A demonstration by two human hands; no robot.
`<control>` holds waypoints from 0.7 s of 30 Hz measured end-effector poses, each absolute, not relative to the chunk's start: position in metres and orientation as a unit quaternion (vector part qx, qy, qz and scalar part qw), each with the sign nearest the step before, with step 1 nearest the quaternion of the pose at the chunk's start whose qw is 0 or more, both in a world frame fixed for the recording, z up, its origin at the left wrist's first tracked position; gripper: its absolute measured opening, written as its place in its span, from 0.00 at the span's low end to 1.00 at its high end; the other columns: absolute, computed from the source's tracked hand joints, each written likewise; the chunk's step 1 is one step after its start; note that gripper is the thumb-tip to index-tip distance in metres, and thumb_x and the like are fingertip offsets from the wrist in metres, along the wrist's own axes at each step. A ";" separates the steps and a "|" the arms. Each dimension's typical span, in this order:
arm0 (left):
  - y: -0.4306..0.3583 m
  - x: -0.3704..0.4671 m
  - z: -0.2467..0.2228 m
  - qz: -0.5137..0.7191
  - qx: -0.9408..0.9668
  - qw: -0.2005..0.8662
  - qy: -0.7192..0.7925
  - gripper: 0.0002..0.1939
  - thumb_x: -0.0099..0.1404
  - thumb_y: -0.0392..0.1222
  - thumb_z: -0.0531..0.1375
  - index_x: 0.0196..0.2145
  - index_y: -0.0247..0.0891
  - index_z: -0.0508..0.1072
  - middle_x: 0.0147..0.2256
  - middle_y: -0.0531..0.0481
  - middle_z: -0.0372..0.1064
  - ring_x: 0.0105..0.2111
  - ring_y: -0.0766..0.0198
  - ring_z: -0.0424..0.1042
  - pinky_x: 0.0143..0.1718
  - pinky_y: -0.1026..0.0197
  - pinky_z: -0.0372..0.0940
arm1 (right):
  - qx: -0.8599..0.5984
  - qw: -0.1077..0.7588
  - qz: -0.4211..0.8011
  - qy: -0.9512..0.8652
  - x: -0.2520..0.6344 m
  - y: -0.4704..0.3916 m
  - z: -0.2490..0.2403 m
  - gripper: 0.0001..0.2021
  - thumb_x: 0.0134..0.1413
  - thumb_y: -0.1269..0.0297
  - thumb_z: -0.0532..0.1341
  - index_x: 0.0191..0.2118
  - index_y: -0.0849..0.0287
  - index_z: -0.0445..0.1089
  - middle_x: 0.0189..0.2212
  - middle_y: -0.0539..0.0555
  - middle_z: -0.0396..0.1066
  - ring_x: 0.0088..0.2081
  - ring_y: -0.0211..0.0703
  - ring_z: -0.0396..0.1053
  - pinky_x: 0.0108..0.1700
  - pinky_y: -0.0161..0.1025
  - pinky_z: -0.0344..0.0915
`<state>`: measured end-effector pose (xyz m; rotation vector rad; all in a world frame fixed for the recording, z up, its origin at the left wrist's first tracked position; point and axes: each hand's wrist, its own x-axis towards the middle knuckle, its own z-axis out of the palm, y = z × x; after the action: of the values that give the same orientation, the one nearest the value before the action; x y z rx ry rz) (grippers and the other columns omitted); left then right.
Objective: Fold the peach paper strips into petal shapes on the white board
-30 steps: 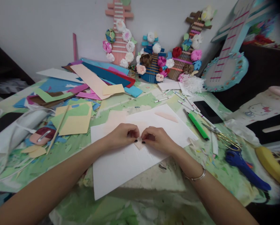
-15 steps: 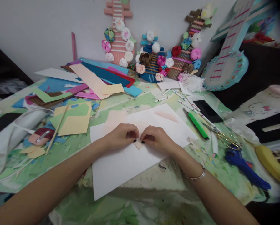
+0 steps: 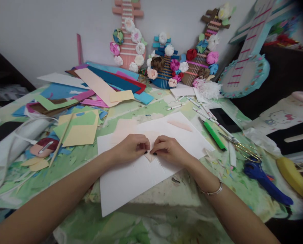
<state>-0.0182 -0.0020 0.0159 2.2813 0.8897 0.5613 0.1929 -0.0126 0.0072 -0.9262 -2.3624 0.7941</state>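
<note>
A small pale peach paper piece [image 3: 150, 157] with a pointed lower end is pinched between my two hands, above a white sheet [image 3: 126, 189]. My left hand [image 3: 134, 147] grips its left side with thumb and fingertips. On the right side, my right hand [image 3: 168, 150] holds it the same way, fingers curled. Beneath and behind my left hand lies a light peach sheet [image 3: 124, 127] on the white one. A thin peach strip [image 3: 179, 125] rests near the white sheet's far right corner.
Coloured paper [image 3: 110, 79] is piled at the back left. Flower-covered paper instruments [image 3: 164, 69] lean on the wall. To the right lie a green marker [image 3: 214, 135], a phone [image 3: 224, 120], scissors [image 3: 242, 149] and a blue-handled tool [image 3: 266, 183].
My right hand's fingers have shifted slightly left, closer to my left hand. Both hands still pinch the peach piece.
</note>
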 end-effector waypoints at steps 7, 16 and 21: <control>-0.031 -0.021 0.010 0.187 0.947 0.085 0.247 0.12 0.66 0.29 0.50 0.36 0.34 0.73 0.35 0.43 0.70 0.38 0.57 0.65 0.41 0.53 0.61 | -0.339 0.243 0.292 -0.861 0.193 -0.013 0.006 0.14 0.50 0.80 0.60 0.34 0.54 0.77 0.32 0.51 0.68 0.36 0.37 0.67 0.40 0.35 0.62; -0.089 -0.022 -0.006 0.132 0.931 -0.058 0.336 0.20 0.70 0.40 0.50 0.56 0.27 0.62 0.55 0.35 0.63 0.56 0.48 0.60 0.51 0.48 0.58 | -0.339 0.244 0.299 -0.858 0.193 -0.012 0.006 0.11 0.50 0.79 0.59 0.34 0.58 0.76 0.32 0.52 0.69 0.35 0.37 0.67 0.38 0.34 0.62; -0.100 -0.015 -0.006 0.130 0.915 -0.056 0.378 0.22 0.71 0.44 0.48 0.57 0.27 0.61 0.56 0.37 0.62 0.58 0.51 0.59 0.55 0.48 0.56 | -0.373 0.236 0.318 -0.839 0.193 -0.014 0.008 0.10 0.49 0.77 0.62 0.39 0.61 0.72 0.29 0.51 0.70 0.30 0.35 0.66 0.34 0.33 0.61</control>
<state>-0.0153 -0.0997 -0.0063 2.9815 1.2322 0.4248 0.1927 -0.0144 0.0082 -1.0219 -2.3023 0.8736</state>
